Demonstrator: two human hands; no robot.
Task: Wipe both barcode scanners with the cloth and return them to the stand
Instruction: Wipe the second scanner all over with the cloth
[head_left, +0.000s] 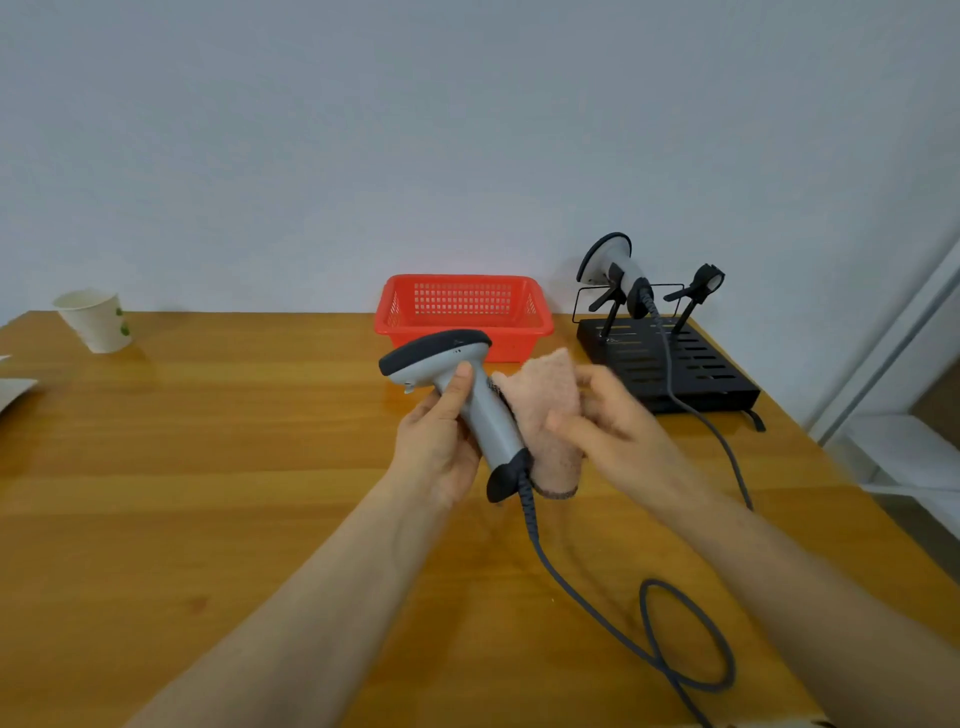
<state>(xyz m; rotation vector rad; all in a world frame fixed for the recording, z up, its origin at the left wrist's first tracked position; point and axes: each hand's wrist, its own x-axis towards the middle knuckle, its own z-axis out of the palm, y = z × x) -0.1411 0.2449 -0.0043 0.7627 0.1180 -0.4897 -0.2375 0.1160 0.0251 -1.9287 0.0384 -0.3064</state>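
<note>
My left hand (441, 436) grips the handle of a grey and black barcode scanner (457, 384), head pointing left, above the wooden table (208, 467). My right hand (608, 421) holds a pink cloth (545, 415) pressed against the right side of that handle. The scanner's grey cable (649, 639) loops on the table near the front right. A second scanner (613, 265) sits in the left holder of the black stand (670, 358) at the back right. The stand's right holder (701, 286) is vacant.
A red plastic basket (462, 312) stands against the wall behind my hands. A tilted paper cup (96, 319) sits at the back left. White paper (13, 389) lies at the left edge. The second scanner's cable (727, 447) runs along the table's right side.
</note>
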